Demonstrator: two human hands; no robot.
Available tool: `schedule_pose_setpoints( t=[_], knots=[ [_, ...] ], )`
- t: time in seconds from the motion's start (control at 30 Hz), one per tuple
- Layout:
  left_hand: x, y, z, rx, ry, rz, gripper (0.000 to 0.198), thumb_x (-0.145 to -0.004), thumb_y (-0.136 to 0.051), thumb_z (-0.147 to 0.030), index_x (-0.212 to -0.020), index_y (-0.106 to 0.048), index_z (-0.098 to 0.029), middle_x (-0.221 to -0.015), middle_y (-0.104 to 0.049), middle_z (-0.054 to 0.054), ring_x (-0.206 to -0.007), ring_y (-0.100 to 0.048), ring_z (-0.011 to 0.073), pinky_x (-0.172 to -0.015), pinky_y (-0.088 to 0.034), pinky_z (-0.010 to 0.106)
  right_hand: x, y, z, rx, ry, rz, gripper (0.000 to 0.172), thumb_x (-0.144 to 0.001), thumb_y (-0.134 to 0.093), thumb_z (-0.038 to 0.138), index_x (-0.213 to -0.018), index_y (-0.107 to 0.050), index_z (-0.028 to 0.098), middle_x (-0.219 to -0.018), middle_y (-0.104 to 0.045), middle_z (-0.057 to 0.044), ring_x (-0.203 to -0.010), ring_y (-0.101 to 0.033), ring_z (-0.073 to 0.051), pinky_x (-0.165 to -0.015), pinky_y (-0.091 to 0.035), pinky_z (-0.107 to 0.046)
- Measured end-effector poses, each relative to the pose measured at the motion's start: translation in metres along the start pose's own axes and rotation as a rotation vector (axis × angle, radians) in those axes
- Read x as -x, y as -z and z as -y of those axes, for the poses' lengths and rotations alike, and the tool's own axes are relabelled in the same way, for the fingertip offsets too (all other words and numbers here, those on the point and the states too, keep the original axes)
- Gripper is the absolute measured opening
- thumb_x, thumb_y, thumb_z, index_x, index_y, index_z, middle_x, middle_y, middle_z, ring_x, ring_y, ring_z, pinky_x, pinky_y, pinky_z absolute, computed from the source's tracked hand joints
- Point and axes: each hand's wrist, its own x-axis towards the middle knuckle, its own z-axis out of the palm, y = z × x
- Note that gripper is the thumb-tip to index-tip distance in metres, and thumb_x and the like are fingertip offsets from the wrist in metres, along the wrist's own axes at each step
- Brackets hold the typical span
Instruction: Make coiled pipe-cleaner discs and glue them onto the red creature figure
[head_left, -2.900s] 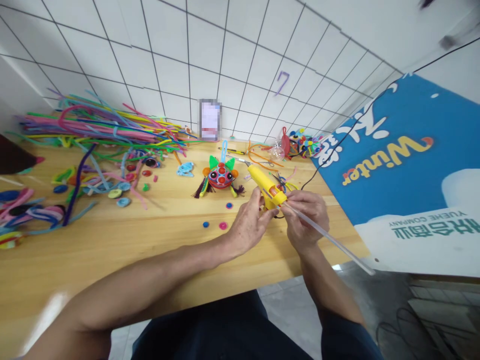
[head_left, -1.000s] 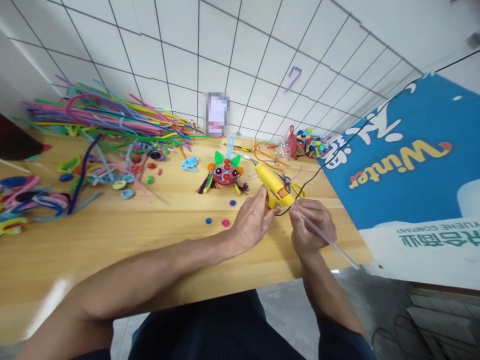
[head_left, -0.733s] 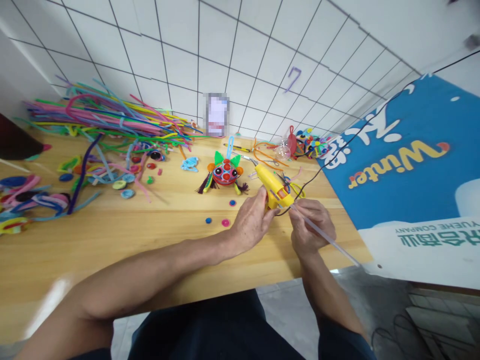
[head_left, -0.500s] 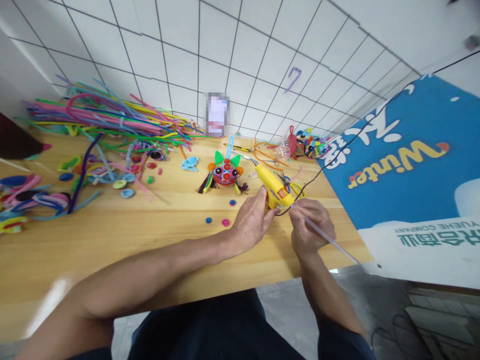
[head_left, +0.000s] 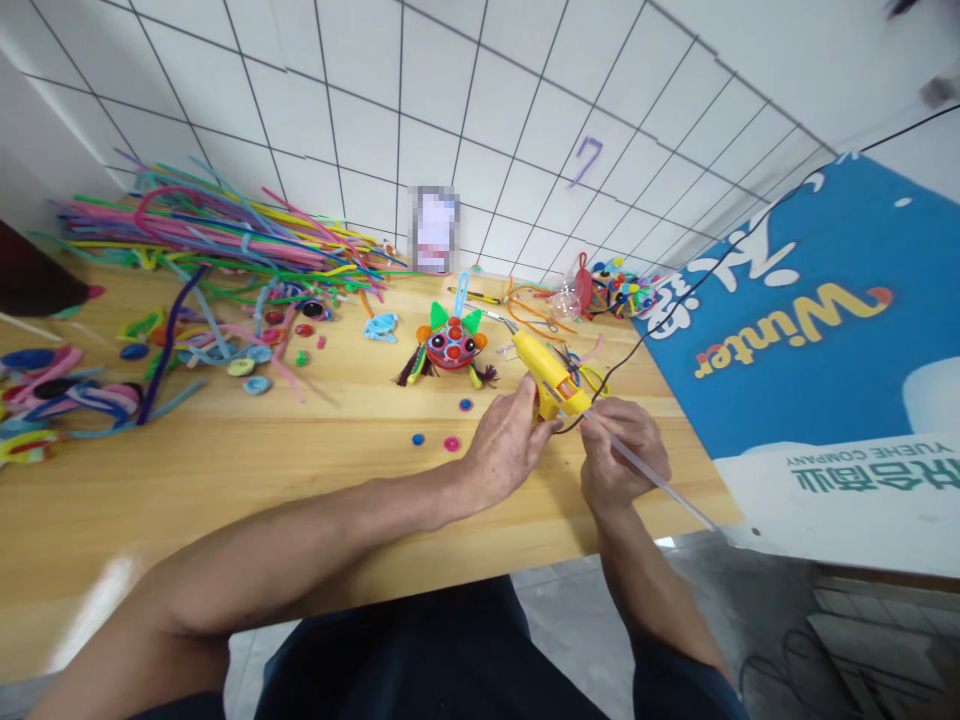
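Observation:
My left hand (head_left: 506, 440) is closed on the handle of a yellow hot glue gun (head_left: 551, 372), whose nozzle points away and to the left. Behind the gun, my right hand (head_left: 624, 448) pinches a long translucent glue stick (head_left: 660, 480) where it meets the gun's rear end. The stick's free end slants down toward the table edge. Left of the nozzle sits a colourful ornament (head_left: 452, 345) with green ears, black eyes, a blue loop and dark tassels. Small blue and pink discs, one of them a pink disc (head_left: 451, 444), lie in front of it.
A pile of pipe cleaners (head_left: 232, 235) lies at the back left, with loose coiled pieces nearer. A phone (head_left: 435, 230) leans on the tiled wall. The gun's black cord (head_left: 637, 345) runs over a blue printed board (head_left: 810, 330). A craft knife (head_left: 476, 296) lies behind the ornament.
Both hands keep their hold on the glue gun and glue stick almost unmoved. The view has shifted very slightly; nothing else visibly differs.

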Motion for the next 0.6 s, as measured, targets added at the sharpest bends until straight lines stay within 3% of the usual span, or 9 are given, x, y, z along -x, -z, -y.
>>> schedule_pose_setpoints(
  t=[0.23, 0.33, 0.47, 0.6],
  knots=[
    [0.000, -0.002, 0.002, 0.060, -0.032, -0.019, 0.036, -0.098, -0.063, -0.029, -0.129, -0.044, -0.024, -0.105, -0.071, 0.008, -0.102, -0.072, 0.0271, -0.089, -0.060, 0.043, 0.002, -0.001, 0.002, 0.004, -0.014, -0.009, 0.008, -0.090, -0.078, 0.022, -0.092, -0.071, 0.025, -0.081, -0.072, 0.001, -0.075, -0.070, -0.020, -0.072, -0.058, -0.039],
    [-0.002, -0.001, 0.001, 0.047, -0.041, -0.024, 0.038, -0.098, -0.064, -0.028, -0.129, -0.044, -0.024, -0.105, -0.072, 0.008, -0.101, -0.073, 0.0273, -0.087, -0.060, 0.042, 0.005, -0.002, 0.001, -0.001, -0.083, -0.021, 0.011, -0.091, -0.078, 0.033, -0.095, -0.071, 0.026, -0.087, -0.071, -0.002, -0.082, -0.070, -0.021, -0.078, -0.058, -0.042],
    [-0.005, 0.003, -0.004, -0.068, -0.072, 0.018, 0.042, -0.098, -0.064, -0.026, -0.133, -0.042, -0.021, -0.105, -0.074, 0.010, -0.100, -0.073, 0.0300, -0.086, -0.060, 0.046, 0.018, -0.006, 0.005, -0.119, -0.406, 0.071, 0.047, -0.084, -0.081, 0.052, -0.121, -0.067, 0.026, -0.115, -0.069, -0.009, -0.109, -0.067, -0.028, -0.094, -0.057, -0.048],
    [-0.002, 0.004, -0.011, -0.158, -0.165, 0.095, 0.056, -0.098, -0.063, -0.021, -0.145, -0.033, -0.018, -0.109, -0.074, 0.013, -0.102, -0.074, 0.0310, -0.088, -0.060, 0.048, 0.031, -0.005, 0.012, -0.240, -0.795, 0.213, 0.036, -0.093, -0.068, 0.052, -0.112, -0.071, 0.022, -0.106, -0.074, -0.009, -0.099, -0.071, -0.026, -0.087, -0.059, -0.042]
  ],
)
